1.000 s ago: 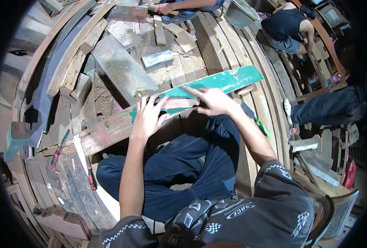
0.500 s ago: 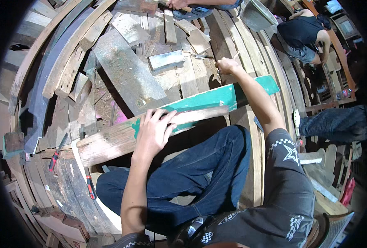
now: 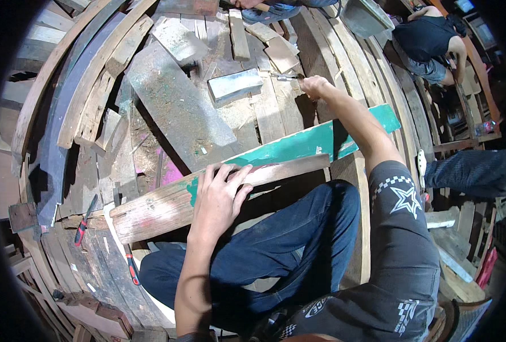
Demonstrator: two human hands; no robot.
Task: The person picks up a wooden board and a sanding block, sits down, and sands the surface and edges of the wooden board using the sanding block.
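Across your lap, the long green-painted plank (image 3: 287, 149) is the thing to go by — it runs from lower left up to the upper right, lying over your jeans-clad legs (image 3: 276, 239) with a bare wooden plank (image 3: 167, 205) tight against its near edge. Your left hand (image 3: 219, 199) lies flat on that pair near the left end of the green paint, fingers spread and relaxed, pressing down rather than gripping.

Your right hand (image 3: 314, 86) is stretched out past the far side of the green plank, fingers curled around a small metal tool (image 3: 285, 77) — looks like a clenched hold, though how much of the tool sits in the fist is hard to tell. Just left of that tool lies a grey metal block (image 3: 235, 85), and a wide grey board (image 3: 179, 105) slants down from there toward the plank.

Left of the plank's bare end you've got red-handled pliers (image 3: 82, 227), and a red-handled screwdriver (image 3: 132, 268) lies just below that end. Another person in a dark shirt (image 3: 429, 43) crouches beyond the plank's upper right tip.
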